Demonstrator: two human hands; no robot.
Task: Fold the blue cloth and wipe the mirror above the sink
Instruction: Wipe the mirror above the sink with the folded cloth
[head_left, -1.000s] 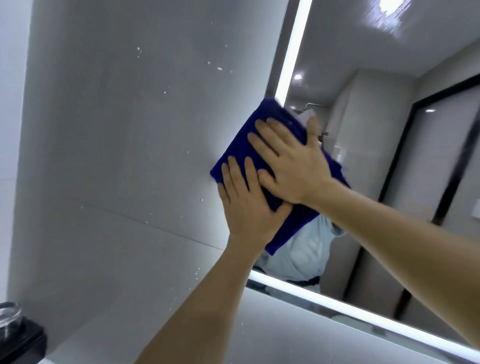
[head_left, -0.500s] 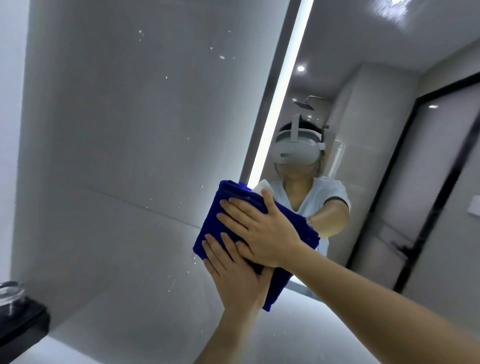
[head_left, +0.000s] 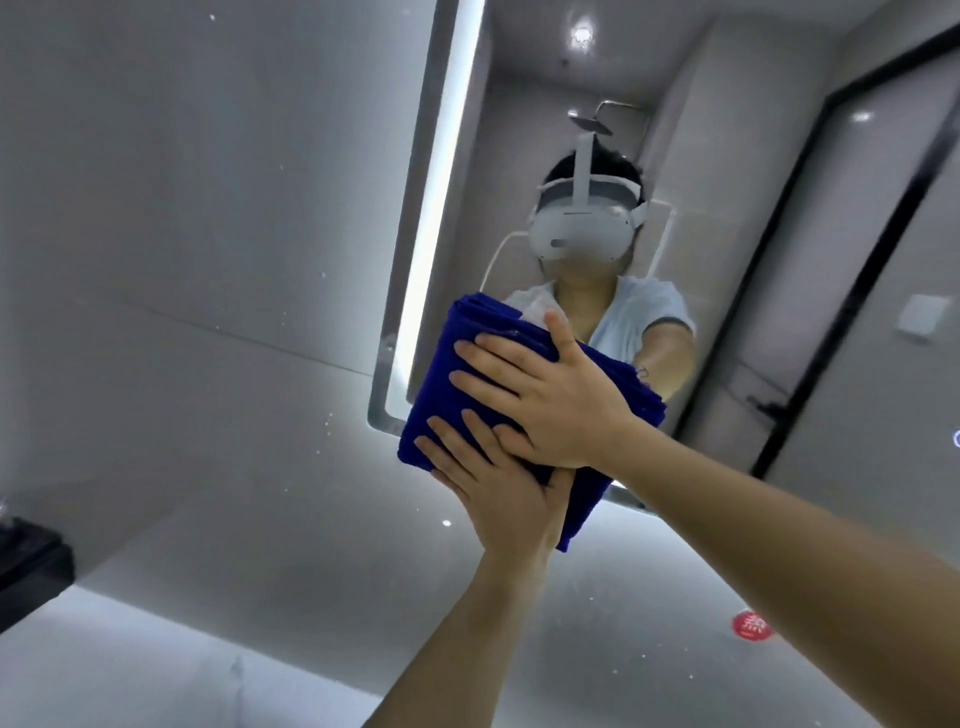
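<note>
The folded blue cloth (head_left: 441, 384) lies flat against the mirror (head_left: 727, 234) at its lower left corner, beside the lit strip (head_left: 436, 208) along the mirror's left edge. My right hand (head_left: 550, 400) presses on the cloth with straight, spread fingers. My left hand (head_left: 493, 483) presses the cloth's lower part from below, its fingers straight, partly under my right hand. The cloth's lower corner hangs past the mirror's bottom edge.
A grey tiled wall (head_left: 182, 260) with white specks fills the left side. A dark object (head_left: 31, 561) sits at the left edge. A red round sticker (head_left: 750, 625) is on the wall below the mirror. The mirror reflects a person with a headset and a black-framed door.
Both hands slid the cloth down the mirror's left edge from near its upper part to the lower left corner. The view shifted downward with them.
</note>
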